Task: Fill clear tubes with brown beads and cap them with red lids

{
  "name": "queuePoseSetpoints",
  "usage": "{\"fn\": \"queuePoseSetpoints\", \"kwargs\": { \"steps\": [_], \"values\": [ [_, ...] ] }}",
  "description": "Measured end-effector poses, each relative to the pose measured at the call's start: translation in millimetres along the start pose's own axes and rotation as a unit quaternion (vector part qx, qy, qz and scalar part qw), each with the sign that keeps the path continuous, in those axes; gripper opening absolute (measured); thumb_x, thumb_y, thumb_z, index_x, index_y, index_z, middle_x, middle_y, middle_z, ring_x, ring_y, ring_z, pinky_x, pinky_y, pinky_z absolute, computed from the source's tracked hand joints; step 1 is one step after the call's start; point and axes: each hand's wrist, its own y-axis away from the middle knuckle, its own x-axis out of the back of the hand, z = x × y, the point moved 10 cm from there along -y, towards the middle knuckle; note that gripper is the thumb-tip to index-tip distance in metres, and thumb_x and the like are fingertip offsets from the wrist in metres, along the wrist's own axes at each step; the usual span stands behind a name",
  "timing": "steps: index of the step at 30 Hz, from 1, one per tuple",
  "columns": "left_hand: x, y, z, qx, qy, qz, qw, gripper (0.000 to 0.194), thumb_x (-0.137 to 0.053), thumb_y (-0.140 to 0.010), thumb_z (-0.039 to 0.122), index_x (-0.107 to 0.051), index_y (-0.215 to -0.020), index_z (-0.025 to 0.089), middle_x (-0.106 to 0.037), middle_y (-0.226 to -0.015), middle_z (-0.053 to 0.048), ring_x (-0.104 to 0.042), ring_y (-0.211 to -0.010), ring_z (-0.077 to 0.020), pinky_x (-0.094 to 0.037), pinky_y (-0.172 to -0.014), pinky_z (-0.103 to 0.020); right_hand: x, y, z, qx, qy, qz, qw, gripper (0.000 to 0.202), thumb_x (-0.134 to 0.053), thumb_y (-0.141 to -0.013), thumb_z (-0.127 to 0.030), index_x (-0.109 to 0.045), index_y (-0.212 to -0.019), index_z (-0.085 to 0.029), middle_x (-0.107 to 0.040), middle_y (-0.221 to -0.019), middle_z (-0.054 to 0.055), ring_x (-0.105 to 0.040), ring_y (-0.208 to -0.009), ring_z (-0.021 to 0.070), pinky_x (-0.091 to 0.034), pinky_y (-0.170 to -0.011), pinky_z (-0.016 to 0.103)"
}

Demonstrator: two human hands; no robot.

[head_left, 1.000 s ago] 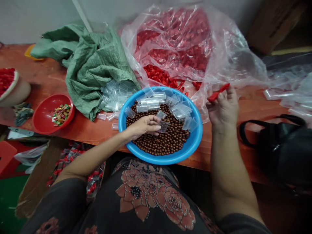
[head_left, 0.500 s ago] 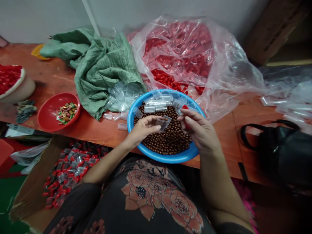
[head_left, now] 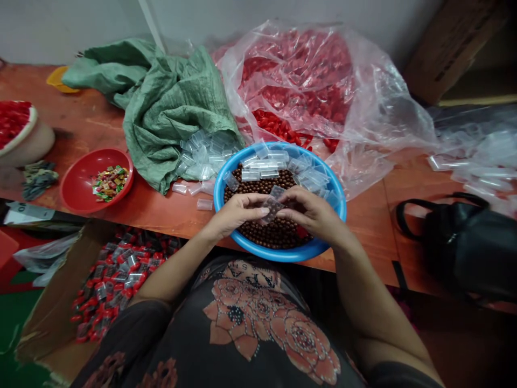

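- Left hand (head_left: 238, 214) pinches a clear rectangular plastic tube (head_left: 270, 210) above the round blue plastic basin (head_left: 278, 254) — presumably so stray brown balls (head_left: 262, 236) drop back.
- Right hand (head_left: 313, 213): fingertips at the tube; whether pinching, cannot tell.
- Loose clear plastic cylinders (head_left: 264, 164): basin's far side — likely for reach.

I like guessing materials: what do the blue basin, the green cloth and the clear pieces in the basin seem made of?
Basin: probably plastic, smooth with a slight sheen and one even blue.
Cloth: woven fabric, perhaps synthetic; matte, with crumpled folds.
Clear pieces: likely stiff plastic; glossy and see-through, with bright highlights along their edges.
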Motion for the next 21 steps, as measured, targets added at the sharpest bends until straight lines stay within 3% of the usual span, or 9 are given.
{"fn": "queuePoseSetpoints", "kwargs": {
  "steps": [5, 7, 11, 13, 16, 21],
  "values": [
    [-0.4, -1, -6, 0.016, 0.000, -0.014, 1.000, 0.045, -0.079, -0.073, 0.029, -0.073, -0.115, 0.015, -0.074, -0.107, -0.009, -0.066, -0.085, -0.0151, -0.057, -0.073, -0.029, 0, 4, 16, -0.046, -0.030, -0.015, 0.998, 0.026, -0.069, -0.087, -0.046, -0.058, -0.085, -0.023, -0.061, -0.079, 0.000, -0.056, -0.073, 0.0147, -0.046, -0.069, 0.028],
    [2.6, -2, -6, 0.008, 0.007, -0.011, 1.000, 0.043, -0.078, -0.074, 0.029, -0.074, -0.115, 0.016, -0.074, -0.108, -0.009, -0.066, -0.088, -0.0156, -0.057, -0.074, -0.029, 3, 3, 19, -0.038, -0.024, -0.004, 0.999, 0.026, -0.069, -0.087, -0.045, -0.058, -0.082, -0.023, -0.062, -0.082, 0.001, -0.059, -0.077, 0.0162, -0.048, -0.070, 0.030],
    [11.3, 1, -4, 0.001, 0.039, 0.002, 0.999, 0.046, -0.079, -0.070, 0.022, -0.073, -0.115, 0.016, -0.073, -0.111, -0.009, -0.067, -0.091, -0.0159, -0.058, -0.078, -0.030, 15, 5, 22, -0.023, 0.052, 0.042, 0.998, 0.015, -0.058, -0.095, -0.037, -0.064, -0.102, -0.025, -0.066, -0.117, 0.008, -0.062, -0.110, 0.0241, -0.050, -0.093, 0.041],
    [15.7, 4, -4, 0.011, 0.052, 0.011, 0.999, 0.051, -0.081, -0.066, 0.016, -0.072, -0.116, 0.017, -0.073, -0.112, -0.009, -0.067, -0.091, -0.0161, -0.057, -0.081, -0.031, 19, 10, 23, -0.032, 0.122, 0.052, 0.991, 0.019, -0.051, -0.098, -0.034, -0.064, -0.110, -0.026, -0.067, -0.115, 0.009, -0.062, -0.111, 0.0258, -0.049, -0.097, 0.045],
    [23.8, 8, -4, 0.012, 0.060, 0.031, 0.998, 0.057, -0.083, -0.060, 0.011, -0.072, -0.115, 0.018, -0.073, -0.115, -0.008, -0.067, -0.095, -0.0162, -0.055, -0.086, -0.031, 11, 21, 29, -0.055, 0.214, 0.001, 0.975, 0.023, -0.052, -0.098, -0.038, -0.066, -0.111, -0.025, -0.068, -0.104, 0.008, -0.065, -0.100, 0.0268, -0.051, -0.089, 0.045],
    [35.9, 7, -7, -0.005, 0.033, 0.071, 0.997, 0.056, -0.083, -0.060, 0.012, -0.072, -0.114, 0.018, -0.072, -0.118, -0.007, -0.067, -0.098, -0.0164, -0.054, -0.088, -0.031, -20, 36, 46, -0.094, 0.302, -0.107, 0.943, 0.042, -0.067, -0.089, -0.037, -0.062, -0.130, -0.029, -0.063, -0.117, 0.010, -0.066, -0.094, 0.0265, -0.053, -0.072, 0.039]
  ]
}}
